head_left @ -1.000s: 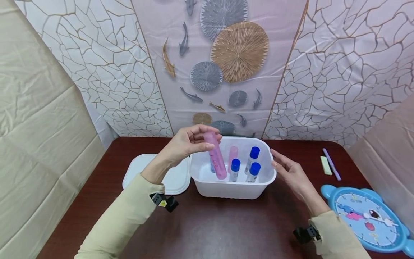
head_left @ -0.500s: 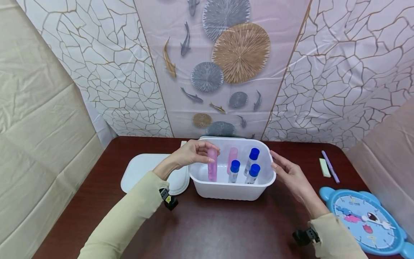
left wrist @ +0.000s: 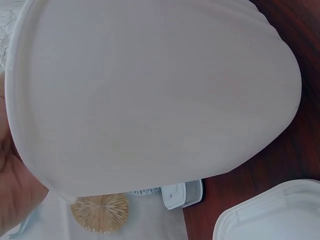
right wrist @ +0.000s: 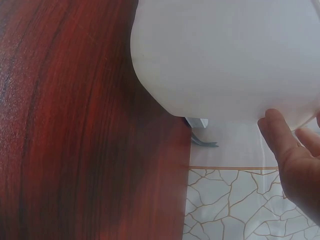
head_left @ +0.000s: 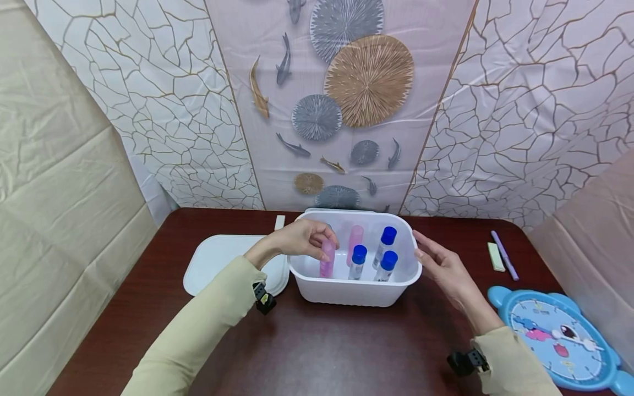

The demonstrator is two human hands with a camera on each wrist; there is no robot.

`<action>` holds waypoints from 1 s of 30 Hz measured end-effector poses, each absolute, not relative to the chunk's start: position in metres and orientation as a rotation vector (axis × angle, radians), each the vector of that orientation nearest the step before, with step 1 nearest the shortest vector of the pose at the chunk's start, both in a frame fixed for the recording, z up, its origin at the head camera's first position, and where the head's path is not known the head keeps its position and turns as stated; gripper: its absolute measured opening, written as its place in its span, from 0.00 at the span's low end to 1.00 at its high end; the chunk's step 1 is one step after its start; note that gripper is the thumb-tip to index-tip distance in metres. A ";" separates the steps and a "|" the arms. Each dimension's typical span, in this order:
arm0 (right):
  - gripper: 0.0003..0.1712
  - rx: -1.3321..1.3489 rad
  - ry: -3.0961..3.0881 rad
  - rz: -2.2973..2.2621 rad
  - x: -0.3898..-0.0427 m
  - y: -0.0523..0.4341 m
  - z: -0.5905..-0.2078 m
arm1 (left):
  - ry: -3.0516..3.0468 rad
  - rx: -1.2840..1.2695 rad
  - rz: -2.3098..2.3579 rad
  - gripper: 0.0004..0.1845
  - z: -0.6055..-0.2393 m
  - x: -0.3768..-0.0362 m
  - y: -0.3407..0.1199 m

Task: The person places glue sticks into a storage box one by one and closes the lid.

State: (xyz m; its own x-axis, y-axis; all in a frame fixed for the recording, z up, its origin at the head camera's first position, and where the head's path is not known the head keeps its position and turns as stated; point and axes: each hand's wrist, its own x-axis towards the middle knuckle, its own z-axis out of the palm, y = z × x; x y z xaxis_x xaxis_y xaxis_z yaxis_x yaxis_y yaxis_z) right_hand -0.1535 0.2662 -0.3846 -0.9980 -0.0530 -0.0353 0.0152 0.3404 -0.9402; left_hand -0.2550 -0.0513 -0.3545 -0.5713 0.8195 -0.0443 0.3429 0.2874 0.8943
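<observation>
My left hand (head_left: 309, 239) reaches over the left side of a white plastic tub (head_left: 346, 291) and pinches the top of a translucent pink tube (head_left: 327, 261). This tube stands roughly upright inside, its lower end near the front wall. Another pink tube (head_left: 355, 245) is behind it, beside several clear bottles (head_left: 355, 270) with blue caps. At the tub's right end, my right hand (head_left: 446, 269) touches the rim with mostly straight fingers. In the right wrist view its fingertips (right wrist: 272, 117) lie against the outer wall. The left wrist view shows mainly the tub's outside, hiding the pinch.
A white lid (head_left: 218, 258) lies left of the tub, with a small white block (head_left: 279, 221) behind it. Over on the right are a purple pen (head_left: 504, 256), a pale green piece (head_left: 496, 257) and a blue cartoon clock (head_left: 555, 341). Patterned cloth hangs behind the table.
My left hand has lowered the pink tube into the tub, and the tube has gone from tilted above the rim to nearly upright inside. The right hand has stayed at the rim.
</observation>
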 end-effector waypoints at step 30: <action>0.35 -0.024 2.519 -1.761 -0.155 0.267 -0.385 | 2.198 1.115 0.956 0.14 -0.351 -0.253 -0.046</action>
